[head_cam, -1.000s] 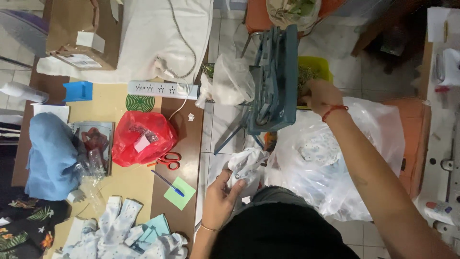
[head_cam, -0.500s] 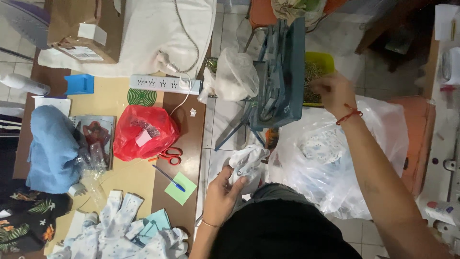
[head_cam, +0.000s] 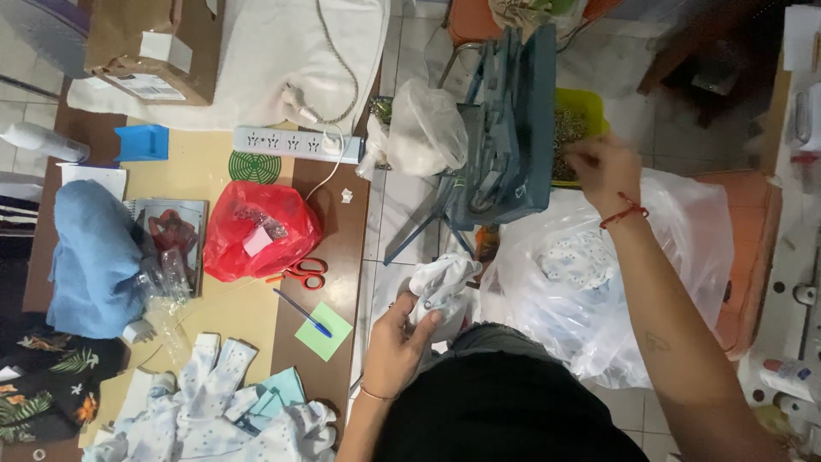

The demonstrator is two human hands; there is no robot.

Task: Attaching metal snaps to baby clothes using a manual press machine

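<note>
My left hand (head_cam: pixel 395 340) grips a small white patterned garment (head_cam: pixel 440 285) just above my lap, beside the wooden table's edge (head_cam: pixel 357 257). My right hand (head_cam: pixel 601 164) is stretched forward over a yellow-green tray (head_cam: pixel 580 115) of small dark bits, fingers curled into it; whether it holds anything is hidden. A grey-blue metal press machine (head_cam: pixel 511 137) stands between the two hands. Under my right forearm lies a large clear plastic bag (head_cam: pixel 590 282) holding more white patterned cloth.
On the table: a red plastic bag (head_cam: pixel 256 229), orange-handled scissors (head_cam: pixel 301 274), a blue pen (head_cam: pixel 303 311) on a green note, a white power strip (head_cam: pixel 295 142), blue cloth (head_cam: pixel 90 257), several white garments (head_cam: pixel 214 402). A cardboard box (head_cam: pixel 150 47) sits far left.
My right hand has moved right from the machine's side to the yellow-green tray. The left hand has kept hold of the white garment, shifting it slightly.
</note>
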